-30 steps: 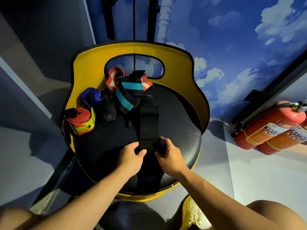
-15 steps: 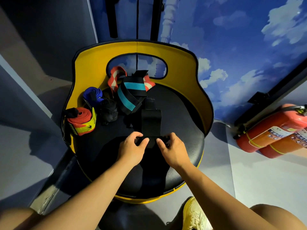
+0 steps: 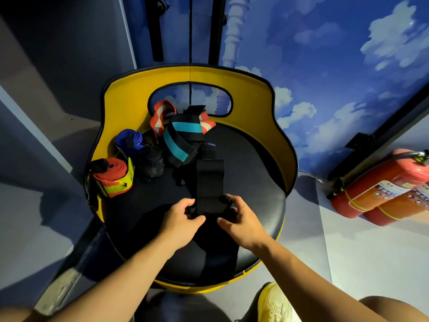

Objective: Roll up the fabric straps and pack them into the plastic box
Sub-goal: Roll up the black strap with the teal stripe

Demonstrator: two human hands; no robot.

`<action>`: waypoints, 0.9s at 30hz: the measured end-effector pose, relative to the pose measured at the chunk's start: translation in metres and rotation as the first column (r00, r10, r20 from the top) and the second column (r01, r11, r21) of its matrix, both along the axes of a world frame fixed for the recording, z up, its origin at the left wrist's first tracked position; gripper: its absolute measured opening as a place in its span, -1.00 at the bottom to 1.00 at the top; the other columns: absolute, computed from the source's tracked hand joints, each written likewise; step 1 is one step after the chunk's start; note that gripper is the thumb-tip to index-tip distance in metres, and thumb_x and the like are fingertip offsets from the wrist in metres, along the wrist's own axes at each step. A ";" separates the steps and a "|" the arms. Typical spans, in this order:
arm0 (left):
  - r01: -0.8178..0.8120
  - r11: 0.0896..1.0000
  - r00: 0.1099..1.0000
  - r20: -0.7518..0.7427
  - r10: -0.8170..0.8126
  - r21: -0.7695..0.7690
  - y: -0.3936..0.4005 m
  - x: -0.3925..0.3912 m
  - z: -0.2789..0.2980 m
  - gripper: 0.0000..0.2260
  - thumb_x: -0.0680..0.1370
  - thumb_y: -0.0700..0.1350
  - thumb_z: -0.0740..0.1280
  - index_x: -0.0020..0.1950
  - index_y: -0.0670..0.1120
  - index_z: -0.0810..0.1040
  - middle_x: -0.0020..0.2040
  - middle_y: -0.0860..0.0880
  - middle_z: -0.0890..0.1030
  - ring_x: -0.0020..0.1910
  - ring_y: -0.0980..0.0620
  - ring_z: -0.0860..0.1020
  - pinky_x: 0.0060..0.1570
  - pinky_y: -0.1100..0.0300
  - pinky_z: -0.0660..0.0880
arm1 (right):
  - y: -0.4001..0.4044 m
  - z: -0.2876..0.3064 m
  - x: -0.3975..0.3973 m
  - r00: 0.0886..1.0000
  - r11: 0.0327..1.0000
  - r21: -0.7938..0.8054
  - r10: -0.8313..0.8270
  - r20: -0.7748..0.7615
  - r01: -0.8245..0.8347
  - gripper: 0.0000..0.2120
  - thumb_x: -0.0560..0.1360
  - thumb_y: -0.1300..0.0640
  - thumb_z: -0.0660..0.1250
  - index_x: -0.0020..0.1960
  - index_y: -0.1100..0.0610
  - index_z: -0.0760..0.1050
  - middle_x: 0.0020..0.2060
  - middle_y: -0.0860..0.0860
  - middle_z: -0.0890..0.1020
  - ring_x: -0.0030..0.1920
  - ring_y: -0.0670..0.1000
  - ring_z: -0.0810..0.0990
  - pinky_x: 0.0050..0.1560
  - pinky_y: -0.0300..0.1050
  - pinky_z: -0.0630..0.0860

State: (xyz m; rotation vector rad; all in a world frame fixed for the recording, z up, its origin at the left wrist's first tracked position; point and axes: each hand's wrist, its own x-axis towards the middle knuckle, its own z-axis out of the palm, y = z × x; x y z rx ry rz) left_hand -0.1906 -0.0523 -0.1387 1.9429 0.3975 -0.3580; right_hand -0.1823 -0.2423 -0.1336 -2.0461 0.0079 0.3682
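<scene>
Nearest, the left hand (image 3: 183, 216) and right hand (image 3: 241, 217) each keep a pinching grip on the rolled near end of the wide black fabric strap (image 3: 210, 180), which lies flat on the round black padded seat (image 3: 250, 182) and looks light, soft and limp, best held at both roll edges; farther off, the red-and-yellow rolled strap (image 3: 111, 176) bears unreadable marks; no plastic box shows

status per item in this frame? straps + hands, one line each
black strap: near end partly rolled, rest flat on the seat
left hand: pinching the roll's left end
right hand: pinching its right end
red-yellow strap: rolled
blue strap: rolled
teal-striped strap: loose
red-white strap: loose
</scene>
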 end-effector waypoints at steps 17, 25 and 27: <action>-0.113 0.992 0.993 0.021 0.112 0.053 0.003 0.011 0.004 -0.67 0.48 0.23 0.43 0.06 0.03 0.56 -0.01 0.05 0.62 -0.05 0.01 0.63 -0.01 0.05 0.60 | 0.000 0.004 0.012 0.990 0.964 -0.226 -0.133 0.037 0.138 -0.58 0.47 -0.28 0.40 -0.06 0.09 0.45 -0.14 0.03 0.63 -0.11 0.07 0.60 -0.07 -0.05 0.55; -0.107 0.984 0.988 0.126 0.090 0.139 0.000 0.025 0.003 -0.71 0.52 0.24 0.38 -0.05 0.03 0.60 -0.16 0.14 0.58 -0.15 0.16 0.53 -0.21 0.21 0.49 | 0.005 -0.004 0.025 0.960 0.981 -0.080 -0.152 0.237 0.175 -0.65 0.50 -0.11 0.45 0.16 0.01 0.44 -0.05 -0.16 0.59 -0.02 -0.11 0.57 0.03 -0.20 0.49; -0.138 0.989 0.985 0.108 0.133 0.044 0.001 0.025 -0.003 -0.68 0.48 0.29 0.39 -0.12 0.04 0.61 -0.20 0.06 0.63 -0.17 0.06 0.61 -0.14 0.03 0.62 | 0.005 -0.009 0.027 0.941 0.980 -0.133 -0.097 0.324 0.147 -0.73 0.54 -0.10 0.40 0.16 -0.01 0.50 -0.04 -0.13 0.59 -0.02 -0.10 0.57 0.06 -0.15 0.51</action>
